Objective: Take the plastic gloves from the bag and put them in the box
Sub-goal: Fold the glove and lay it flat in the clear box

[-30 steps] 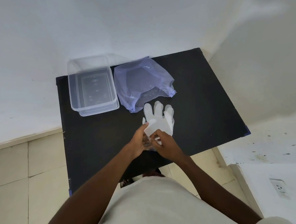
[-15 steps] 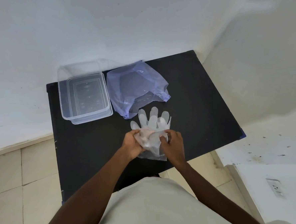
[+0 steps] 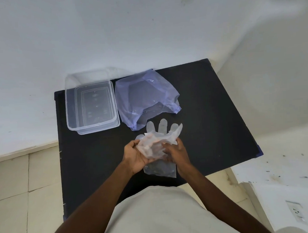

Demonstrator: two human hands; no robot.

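Clear plastic gloves lie on the black table in front of me, fingers pointing away. My left hand grips their left side and my right hand grips the right, bunching the upper layer between them. The cuff end hangs flat below my hands. A pale blue plastic bag lies crumpled just beyond the gloves, mouth toward me. The clear plastic box stands open at the table's back left, left of the bag, with nothing inside.
White walls close in behind and to the right of the table. A tiled floor lies to the left. A white ledge with a wall socket is at the lower right.
The gloves went from a folded white stack to a spread, crumpled bunch. My hands moved apart and pulled the upper layer up; the cuff now shows below them.
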